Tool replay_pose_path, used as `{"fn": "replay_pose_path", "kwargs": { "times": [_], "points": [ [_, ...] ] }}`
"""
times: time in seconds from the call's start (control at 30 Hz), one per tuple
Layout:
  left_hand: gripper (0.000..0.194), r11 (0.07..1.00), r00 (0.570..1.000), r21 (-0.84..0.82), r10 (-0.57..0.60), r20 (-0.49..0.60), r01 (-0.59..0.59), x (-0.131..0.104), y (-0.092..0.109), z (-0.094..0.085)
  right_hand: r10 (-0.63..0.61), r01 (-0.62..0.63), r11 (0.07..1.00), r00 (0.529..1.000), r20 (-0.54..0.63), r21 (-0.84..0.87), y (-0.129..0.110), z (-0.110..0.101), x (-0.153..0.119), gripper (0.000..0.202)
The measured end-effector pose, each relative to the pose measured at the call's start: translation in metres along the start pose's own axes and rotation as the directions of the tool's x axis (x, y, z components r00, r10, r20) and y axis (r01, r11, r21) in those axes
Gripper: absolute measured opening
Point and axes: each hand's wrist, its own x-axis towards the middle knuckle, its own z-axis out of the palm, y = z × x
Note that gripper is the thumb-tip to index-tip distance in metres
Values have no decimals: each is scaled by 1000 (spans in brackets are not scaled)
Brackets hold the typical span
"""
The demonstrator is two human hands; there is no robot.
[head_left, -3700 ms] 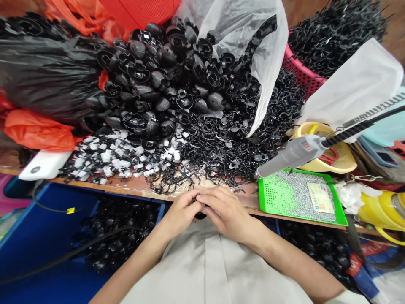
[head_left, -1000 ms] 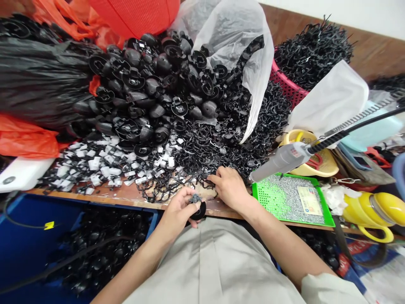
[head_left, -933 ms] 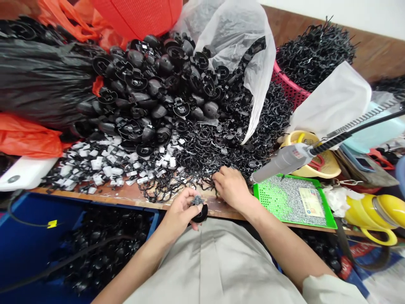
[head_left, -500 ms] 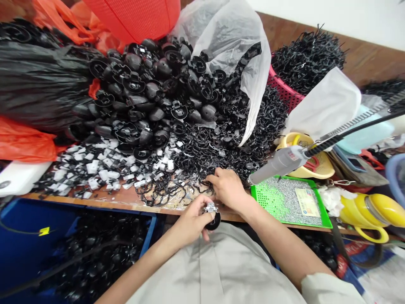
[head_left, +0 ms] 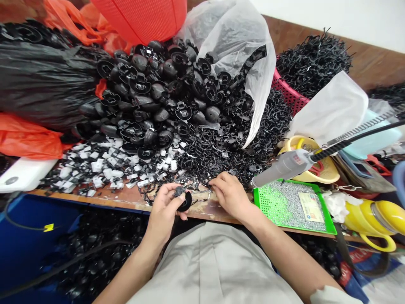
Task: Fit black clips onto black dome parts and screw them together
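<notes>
My left hand (head_left: 165, 203) grips a black round plastic part (head_left: 184, 202) between thumb and fingers, just above the front edge of the bench. The part has a flat disc and a smaller clip-like piece on top, partly covered by my fingers. To the right, my right hand (head_left: 230, 193) rests low at the near edge of a heap of thin black strips (head_left: 218, 147), fingertips drawn together. Whatever those fingertips hold is too small to make out. Small white-and-black pieces (head_left: 107, 171) lie heaped beyond my left hand.
Black domed housings (head_left: 158, 90) pile up at the back beside a clear plastic bag (head_left: 234, 33). A hanging electric screwdriver (head_left: 281, 168) points down over a green tray (head_left: 329, 223) of small screws. A yellow flask (head_left: 363, 217) stands right; a blue bin (head_left: 19, 236) is below left.
My left hand has moved left and slightly up with the black round part, turning it so that the disc shows more. My right hand stays near the strips, slightly lower.
</notes>
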Motion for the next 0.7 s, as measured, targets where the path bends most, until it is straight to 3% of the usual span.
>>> {"fn": "replay_pose_path", "kwargs": {
  "times": [0.17,0.3,0.37,0.47,0.53,0.6,0.63,0.7],
  "points": [
    [33,999,999,2,43,19,-43,-6,8,-2,-78,75,997,988,134,25,-26,7,-4,17],
    [29,996,995,-8,85,-42,-85,-7,16,-10,-2,0,1000,976,217,12,-30,20,-16,14],
    [29,997,996,9,78,-42,-78,-7,16,-13,49,-61,996,985,165,67,-24,22,-16,12],
    [27,999,999,37,27,20,-27,-9,12,-10,119,-101,935,992,-33,341,-12,5,-3,13],
    [26,999,996,34,-27,85,24,-11,8,-4,240,-102,847,949,-204,522,-6,-15,10,12],
    [26,996,984,8,-90,154,90,-11,4,5,374,-89,754,872,-314,651,-5,-33,19,13],
    [26,992,974,-14,-122,189,127,-11,2,9,430,-88,700,844,-320,709,-7,-39,20,15],
    [25,977,950,-77,-173,261,199,-10,-1,16,499,-110,561,836,-228,821,-13,-42,16,19]
  ]
}}
